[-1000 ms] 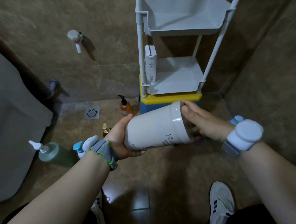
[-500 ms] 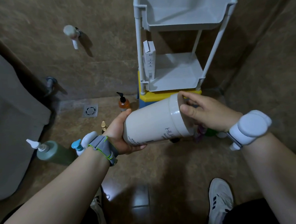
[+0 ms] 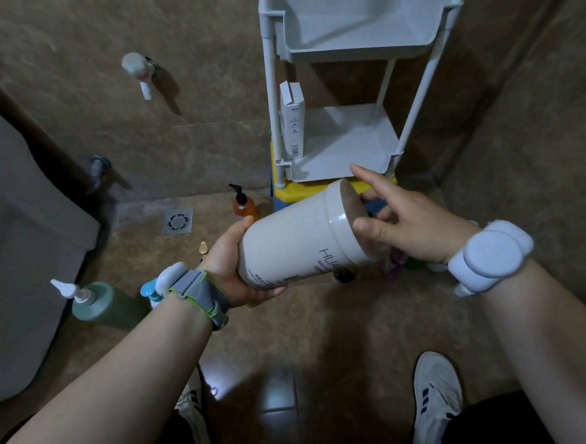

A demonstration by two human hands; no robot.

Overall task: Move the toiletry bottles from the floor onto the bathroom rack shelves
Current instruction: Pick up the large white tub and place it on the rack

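Note:
My left hand (image 3: 232,263) grips the base of a large white bottle (image 3: 296,245), which lies tilted in the air with its wide cap end up and to the right. At that cap end my right hand (image 3: 405,225) has its fingers spread; the thumb lies against the cap's flat face. Just beyond stands the white rack, with a lower shelf (image 3: 349,149) and an upper shelf (image 3: 360,49). On the floor are an orange pump bottle (image 3: 244,206), a green pump bottle (image 3: 108,303) and a blue-capped bottle (image 3: 150,292).
A white box (image 3: 293,119) stands at the lower shelf's left edge. The rack sits on a yellow and blue stool (image 3: 283,191). A floor drain (image 3: 177,221) lies left of the orange bottle. A grey fixture (image 3: 18,238) fills the left side. Small items are partly hidden under the bottle.
My right hand has let go of the cap end and its fingers have spread. The bottle has risen slightly toward the lower shelf, still held by my left hand.

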